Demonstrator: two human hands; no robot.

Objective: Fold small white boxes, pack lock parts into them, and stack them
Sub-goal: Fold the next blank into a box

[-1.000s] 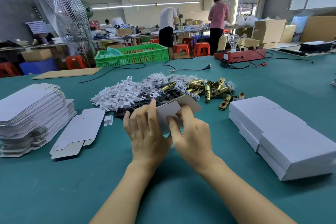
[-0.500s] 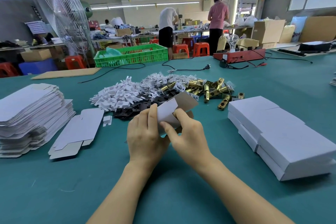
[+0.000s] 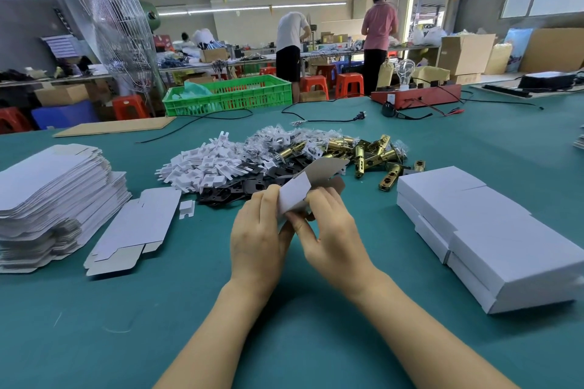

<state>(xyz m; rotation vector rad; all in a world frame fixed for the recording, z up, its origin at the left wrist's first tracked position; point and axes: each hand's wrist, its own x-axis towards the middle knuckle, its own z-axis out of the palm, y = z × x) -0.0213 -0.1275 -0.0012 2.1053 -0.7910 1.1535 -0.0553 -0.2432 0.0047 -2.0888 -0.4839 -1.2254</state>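
Above the teal felt-like table (image 3: 132,325), the left hand (image 3: 257,240) and right hand (image 3: 335,230) both grip a half-formed white box (image 3: 295,194) of thin card, fingers curled round its smooth white panel while grey-backed flaps fan upward at the far end. Behind it lies a heap of lock parts: shiny brass latch cylinders (image 3: 363,151), flat black plates (image 3: 240,188), and white notched plastic pieces (image 3: 205,166), some in crinkled clear bags. To the left sits a tall stack of flat die-cut blanks (image 3: 53,199), with one flat blank (image 3: 136,230) lying just beside it. To the right, finished boxes (image 3: 480,230), crisp-edged and rectangular, are stacked in two layers.
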